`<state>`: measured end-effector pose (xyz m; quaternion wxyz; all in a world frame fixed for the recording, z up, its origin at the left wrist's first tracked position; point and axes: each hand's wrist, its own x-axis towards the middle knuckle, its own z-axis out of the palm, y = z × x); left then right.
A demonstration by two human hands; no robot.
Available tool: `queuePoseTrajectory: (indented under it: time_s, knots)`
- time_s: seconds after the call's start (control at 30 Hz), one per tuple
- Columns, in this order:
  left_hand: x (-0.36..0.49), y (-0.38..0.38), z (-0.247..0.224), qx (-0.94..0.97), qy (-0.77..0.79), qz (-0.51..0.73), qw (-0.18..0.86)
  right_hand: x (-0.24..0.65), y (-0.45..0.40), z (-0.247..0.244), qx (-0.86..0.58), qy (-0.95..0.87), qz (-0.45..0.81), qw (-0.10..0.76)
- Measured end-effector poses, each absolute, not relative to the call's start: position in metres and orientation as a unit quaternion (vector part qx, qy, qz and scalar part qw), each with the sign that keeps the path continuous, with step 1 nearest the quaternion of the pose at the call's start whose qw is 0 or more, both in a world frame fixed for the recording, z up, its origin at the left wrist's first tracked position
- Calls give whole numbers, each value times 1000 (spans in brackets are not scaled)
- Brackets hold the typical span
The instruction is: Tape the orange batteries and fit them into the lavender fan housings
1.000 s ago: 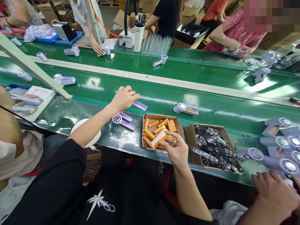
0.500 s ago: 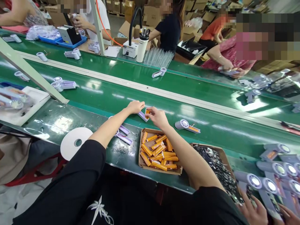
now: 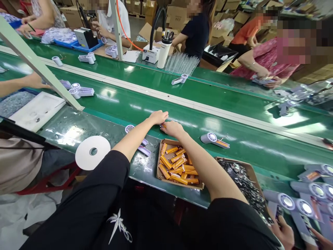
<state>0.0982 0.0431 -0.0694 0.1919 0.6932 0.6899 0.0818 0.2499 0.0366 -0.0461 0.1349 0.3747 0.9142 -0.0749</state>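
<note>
My left hand (image 3: 158, 117) and my right hand (image 3: 173, 128) meet over the near edge of the green belt, fingers closed. The left grips a lavender handheld-fan housing, now almost wholly hidden by the hands. My right fingers press on an orange-wrapped battery (image 3: 163, 126), of which only a sliver shows at the housing. Below them, a cardboard tray (image 3: 179, 184) holds several orange batteries (image 3: 178, 162) with thin wires. Beside my left forearm lie lavender fan housings (image 3: 144, 150), partly covered by the arm.
A white reel (image 3: 102, 152) lies left on the bench. A box of dark circuit boards (image 3: 240, 177) stands right, near fan bodies (image 3: 286, 200) and a co-worker's hands. Another fan with a battery (image 3: 209, 138) rests on the belt (image 3: 145, 104). A slanted post (image 3: 39, 66) rises left.
My hands have drawn together, and the housing and battery that showed between them are now mostly covered. The view has shifted slightly; a co-worker's arm now reaches in at left.
</note>
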Motion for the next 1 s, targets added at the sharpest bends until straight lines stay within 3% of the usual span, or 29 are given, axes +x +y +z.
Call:
queuePoseTrajectory:
  time_s: [0.2,0.27,0.33,0.43,0.53,0.8,0.9,1.0]
  knots:
    - [86,-24,-23,694,678,170,174,256,42,-24,334,923,-93,168]
    - [52,-92,-14,708,640,255,157,279,35,-20,324,934,-96,116]
    - [10,-181,-11,697,642,281,150,311,17,-18,316,941,-119,4]
    - [-41,-312,-19,685,688,161,180,362,-29,-14,297,923,-201,-141]
    - [-59,-395,-37,633,752,14,182,385,-91,-9,277,897,-287,-190]
    - [-55,-414,-76,545,836,15,64,292,-216,-31,188,831,-503,-144]
    - [-46,-416,-66,562,826,39,32,264,-243,-41,216,750,-616,-103]
    - [-18,-421,-42,603,786,108,-79,250,-265,-44,240,645,-723,-51]
